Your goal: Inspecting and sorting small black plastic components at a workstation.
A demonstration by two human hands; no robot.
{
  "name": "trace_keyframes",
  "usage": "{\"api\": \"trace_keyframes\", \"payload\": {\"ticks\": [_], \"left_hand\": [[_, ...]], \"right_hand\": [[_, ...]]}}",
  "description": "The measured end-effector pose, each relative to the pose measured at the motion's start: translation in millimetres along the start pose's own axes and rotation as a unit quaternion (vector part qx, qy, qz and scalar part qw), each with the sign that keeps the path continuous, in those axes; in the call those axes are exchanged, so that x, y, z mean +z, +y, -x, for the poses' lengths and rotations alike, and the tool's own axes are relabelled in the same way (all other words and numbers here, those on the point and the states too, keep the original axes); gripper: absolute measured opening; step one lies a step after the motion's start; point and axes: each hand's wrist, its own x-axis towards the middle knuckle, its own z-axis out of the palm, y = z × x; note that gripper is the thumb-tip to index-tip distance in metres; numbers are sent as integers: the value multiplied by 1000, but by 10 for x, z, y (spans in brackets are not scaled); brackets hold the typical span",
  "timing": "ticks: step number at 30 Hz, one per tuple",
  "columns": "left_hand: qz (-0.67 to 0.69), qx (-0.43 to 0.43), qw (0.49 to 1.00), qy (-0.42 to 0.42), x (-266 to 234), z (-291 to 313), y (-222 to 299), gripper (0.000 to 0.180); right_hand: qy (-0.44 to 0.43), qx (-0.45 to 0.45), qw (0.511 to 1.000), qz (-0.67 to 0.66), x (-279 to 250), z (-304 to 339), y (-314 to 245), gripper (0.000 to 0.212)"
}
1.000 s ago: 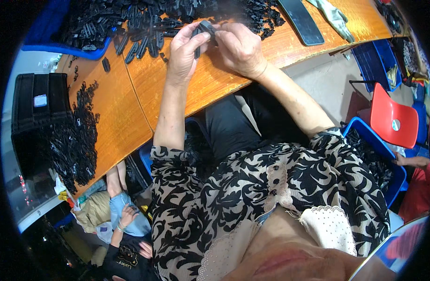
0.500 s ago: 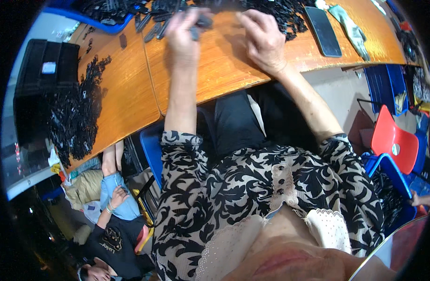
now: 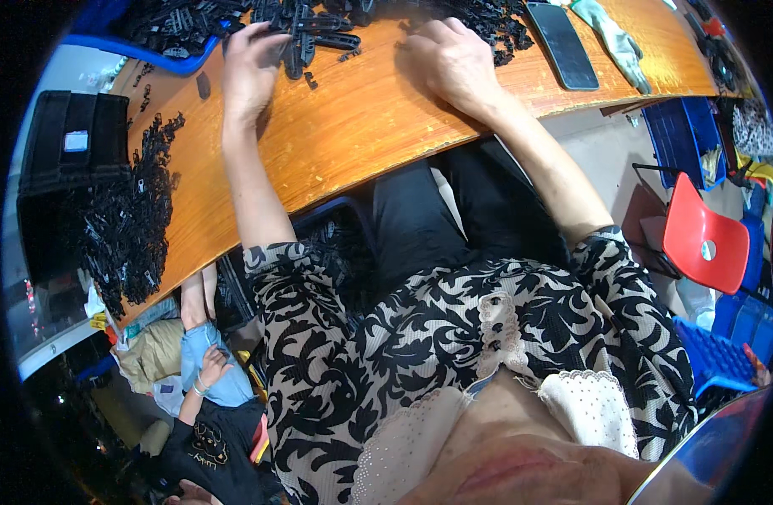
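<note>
My left hand (image 3: 250, 76) is at the upper left of the wooden table (image 3: 344, 126), beside a blue bin (image 3: 163, 61) full of small black plastic parts. Its thumb and fingers are spread apart, with no held part visible between them. Right of it lie several long black plastic pieces (image 3: 306, 38) with rounded ends. My right hand (image 3: 455, 63) rests low over the table with its fingers curled inward. Its fingertips are blurred, and anything in them is hidden. A heap of small black parts (image 3: 500, 34) lies just beyond this hand.
A dark phone (image 3: 563, 46) and a pale glove (image 3: 613, 44) lie at the right. More black parts (image 3: 134, 223) are piled at the table's left end, by a black crate (image 3: 75, 130). A red chair (image 3: 704, 236) stands at right; another person (image 3: 214, 433) sits at lower left.
My left hand has moved left toward the blue bin, and its fingers have spread; the dark pieces it held are out of it. My right hand has shifted slightly left, its fingers still curled.
</note>
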Motion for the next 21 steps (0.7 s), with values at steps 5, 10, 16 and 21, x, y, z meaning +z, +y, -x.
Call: {"api": "trace_keyframes", "payload": {"ticks": [5,10,16,21], "left_hand": [[-60,35,998,6,209,59,63,30],[200,-156,966,57,276,166,257,19],[525,-177,832,32,246,144,308,21],[683,-161,712,22,237,120,400,26]], "right_hand": [[-1,-34,996,84,229,-204,-67,14],[-91,7,996,-18,91,-284,-196,14],[-179,-3,984,0,109,-372,-161,19],[-182,46,977,-106,-13,-497,-125,17]]}}
